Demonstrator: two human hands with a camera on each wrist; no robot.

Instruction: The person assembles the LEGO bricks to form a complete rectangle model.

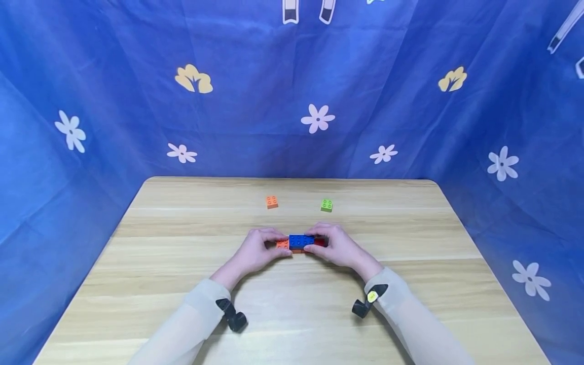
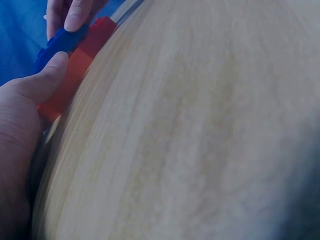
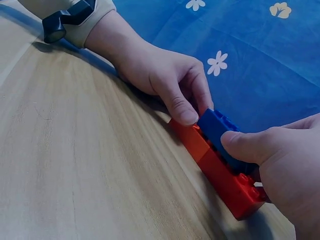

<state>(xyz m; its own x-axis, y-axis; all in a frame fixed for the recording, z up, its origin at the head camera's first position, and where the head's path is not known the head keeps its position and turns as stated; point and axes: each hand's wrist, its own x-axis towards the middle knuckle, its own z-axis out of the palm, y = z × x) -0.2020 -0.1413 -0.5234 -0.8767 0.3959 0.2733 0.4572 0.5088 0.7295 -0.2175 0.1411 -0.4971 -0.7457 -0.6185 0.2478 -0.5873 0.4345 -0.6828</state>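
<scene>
Head view: left-hand grip (image 1: 256, 249) pinches orange studded plastic brick (image 1: 283, 244), right-hand grip (image 1: 336, 245) pinches blue rectangular studded plastic brick (image 1: 301, 241) atop it and adjoining red studded plastic brick (image 3: 226, 186), on wood-grain tabletop (image 1: 294, 309).

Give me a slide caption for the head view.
Left hand holding an orange brick, right hand gripping a blue brick on top; a green brick lies beyond.

Blue brick (image 2: 62, 41) over orange brick (image 2: 73, 75), red brick (image 2: 97, 38)
</scene>
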